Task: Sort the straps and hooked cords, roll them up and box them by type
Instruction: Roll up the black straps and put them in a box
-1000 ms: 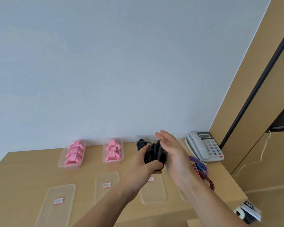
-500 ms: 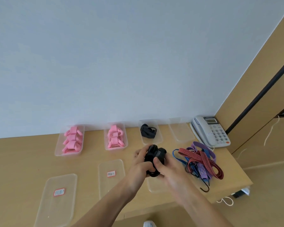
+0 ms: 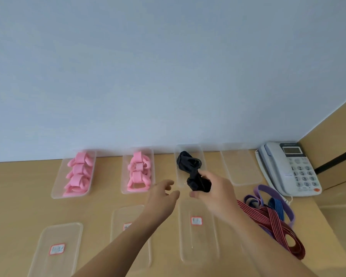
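Fingers point(image 3: 203, 176) of our right hand point(image 3: 216, 191) are curled tight around a rolled black strap point(image 3: 199, 182), pinching it from above with the thumb under its near end. Our left hand point(image 3: 162, 194) hangs just beside it, fingers loosely spread and holding nothing.

What matters now is where the roll sits against its box. The third clear box point(image 3: 190, 150) in the back row lies directly ahead of the right hand, toward the wall, its long side running away from us. One black roll point(image 3: 188, 162) already rests in the far half, so the free space is the near half, just under and in front of our knuckles. The held roll hovers over that near end and seems to touch the one already boxed, though blur leaves this unsure. We judge the right hand the nearer one for the drop.

Two boxes of pink straps point(image 3: 78, 172) stand to the left, and loose red, blue and purple cords point(image 3: 268, 218) wait on the desk point(image 3: 18, 186) at right.
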Demonstrator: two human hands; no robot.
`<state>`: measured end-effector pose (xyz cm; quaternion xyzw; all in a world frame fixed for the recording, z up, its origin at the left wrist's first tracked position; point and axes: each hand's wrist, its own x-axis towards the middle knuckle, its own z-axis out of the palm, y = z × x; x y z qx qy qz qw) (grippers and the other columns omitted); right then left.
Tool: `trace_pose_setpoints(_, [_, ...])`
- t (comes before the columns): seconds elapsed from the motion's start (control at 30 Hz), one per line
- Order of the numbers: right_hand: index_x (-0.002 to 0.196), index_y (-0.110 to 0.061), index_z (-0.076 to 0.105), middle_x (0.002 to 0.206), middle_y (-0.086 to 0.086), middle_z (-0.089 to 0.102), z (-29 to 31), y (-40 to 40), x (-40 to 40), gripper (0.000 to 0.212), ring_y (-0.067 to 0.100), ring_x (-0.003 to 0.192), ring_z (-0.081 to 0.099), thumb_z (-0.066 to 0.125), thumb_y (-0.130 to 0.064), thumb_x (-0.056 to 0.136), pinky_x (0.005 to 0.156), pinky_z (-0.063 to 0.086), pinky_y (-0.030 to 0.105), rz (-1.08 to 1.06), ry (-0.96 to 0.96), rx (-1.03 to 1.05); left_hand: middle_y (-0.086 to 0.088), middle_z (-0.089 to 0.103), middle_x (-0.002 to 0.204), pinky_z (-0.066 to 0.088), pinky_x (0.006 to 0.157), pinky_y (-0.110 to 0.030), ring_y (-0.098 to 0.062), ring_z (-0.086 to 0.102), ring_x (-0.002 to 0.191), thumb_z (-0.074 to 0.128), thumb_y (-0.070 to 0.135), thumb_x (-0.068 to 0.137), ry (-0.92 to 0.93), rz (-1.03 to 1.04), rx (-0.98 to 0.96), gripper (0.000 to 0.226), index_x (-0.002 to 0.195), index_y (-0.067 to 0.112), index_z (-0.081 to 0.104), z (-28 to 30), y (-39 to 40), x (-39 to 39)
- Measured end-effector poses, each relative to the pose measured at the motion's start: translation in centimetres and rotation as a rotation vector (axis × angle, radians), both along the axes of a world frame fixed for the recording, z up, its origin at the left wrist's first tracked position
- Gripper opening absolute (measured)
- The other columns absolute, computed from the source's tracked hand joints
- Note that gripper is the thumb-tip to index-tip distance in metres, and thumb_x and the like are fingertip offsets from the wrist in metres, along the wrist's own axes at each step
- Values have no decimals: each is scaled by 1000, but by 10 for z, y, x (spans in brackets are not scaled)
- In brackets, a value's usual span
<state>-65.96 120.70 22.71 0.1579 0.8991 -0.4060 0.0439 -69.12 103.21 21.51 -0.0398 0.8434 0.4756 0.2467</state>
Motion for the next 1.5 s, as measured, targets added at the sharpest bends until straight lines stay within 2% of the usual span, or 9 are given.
trace_pose_setpoints(0.17, [144, -25, 48, 133, -2, 64, -16, 8, -55, 73, 22, 118, 60, 82, -35, 80, 96, 49, 34, 212, -128, 215, 4, 67, 111, 55, 94, -40, -20, 67, 101, 61, 31, 97, -20, 54, -84, 37, 132, 18, 62, -20, 25, -28])
trace_pose_setpoints(0.4, [129, -22, 60, 117, 0, 68, -41, 14, -95, 59, 24, 108, 61, 83, -30, 76, 80, 49, 31, 412, -246, 324, -1, 73, 76, 39, 44, -10, 0, 64, 55, 59, 9, 95, -112, 189, -31, 21, 115, 17, 62, -36, 39, -50])
trace_pose_setpoints(0.6, [111, -14, 49, 79, -1, 53, -54, 7, -94, 23, 24, 71, 51, 60, -11, 92, 55, 37, 32, 551, -153, 592, 0, 75, 68, 43, 55, -21, -10, 71, 70, 61, 5, 89, -139, 177, -40, 20, 102, 19, 65, -44, 39, -59])
trace_pose_setpoints(0.77, [102, -16, 61, 91, 0, 63, -60, 20, -89, 18, 23, 88, 60, 57, -33, 99, 69, 49, 37, 557, -117, 443, 8, 73, 65, 44, 59, -25, -12, 73, 69, 64, 6, 86, -127, 219, -20, 20, 98, 21, 66, -51, 39, -59])
trace_pose_setpoints(0.9, [102, -19, 75, 95, 2, 62, -69, 18, -78, 20, 29, 94, 57, 73, -31, 86, 73, 47, 40, 556, 50, 671, 4, 73, 71, 54, 65, -32, -15, 74, 62, 67, 5, 86, -106, 252, 6, 19, 98, 19, 67, -51, 38, -57])
trace_pose_setpoints(1.03, [96, -15, 77, 91, 3, 56, -73, 14, -75, 19, 27, 90, 53, 78, -26, 80, 68, 48, 39, 482, 129, 677, 5, 72, 86, 51, 60, -22, -13, 73, 65, 73, 11, 89, -54, 204, -26, 19, 106, 18, 67, -45, 34, -55])
trace_pose_setpoints(1.27, [103, -10, 75, 100, 5, 66, -59, 14, -65, 21, 29, 94, 62, 75, -22, 86, 77, 53, 39, 341, 186, 488, 9, 68, 107, 54, 85, -32, -3, 64, 88, 74, 18, 89, 242, 83, -114, 24, 112, 21, 68, -26, 22, -37])
trace_pose_setpoints(1.37, [136, -7, 58, 139, 18, 53, -53, 6, -66, 51, 38, 128, 51, 67, -33, 93, 102, 48, 45, 291, 228, 566, 10, 68, 107, 55, 83, -33, -6, 65, 91, 74, 17, 88, 324, 61, -105, 24, 111, 22, 68, -23, 18, -26])
trace_pose_setpoints(1.5, [160, -7, -1, 167, 12, -12, -65, -6, -69, 76, 28, 154, -12, 23, -54, 105, 126, 2, 42, 414, -169, 589, 10, 67, 106, 55, 83, -33, -6, 66, 90, 74, 18, 89, 342, 39, -104, 23, 111, 21, 69, -20, 12, -11])
